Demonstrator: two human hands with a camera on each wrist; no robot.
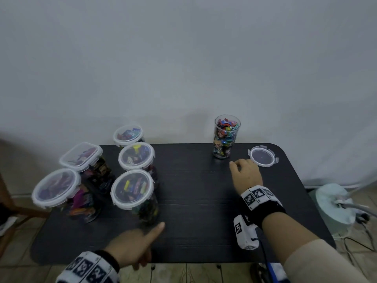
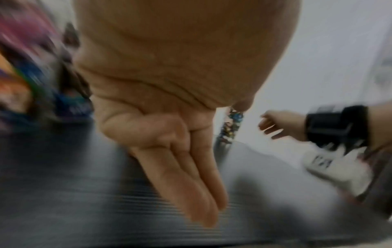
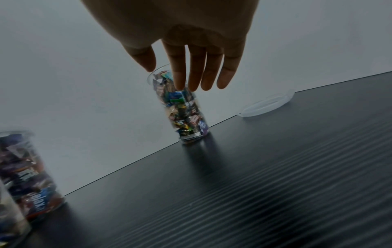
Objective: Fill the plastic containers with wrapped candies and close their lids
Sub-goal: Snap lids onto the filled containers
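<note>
A tall clear container (image 1: 224, 136) full of wrapped candies stands uncovered at the back right of the black table (image 1: 195, 201). Its round lid (image 1: 262, 156) lies flat just to its right. My right hand (image 1: 245, 173) hovers in front of them, fingers (image 3: 197, 70) straight and spread, holding nothing, short of the container (image 3: 180, 107) and left of the lid (image 3: 268, 105). My left hand (image 1: 140, 242) hangs over the table's front edge with straight fingers (image 2: 191, 176), empty. Several lidded containers (image 1: 133, 188) of candies stand at the left.
The lidded containers crowd the table's left third, one (image 1: 128, 134) at the back edge by the wall. A pale fan base (image 1: 334, 203) with cables sits on the floor to the right. A wooden chair frame (image 1: 8, 205) is at the left.
</note>
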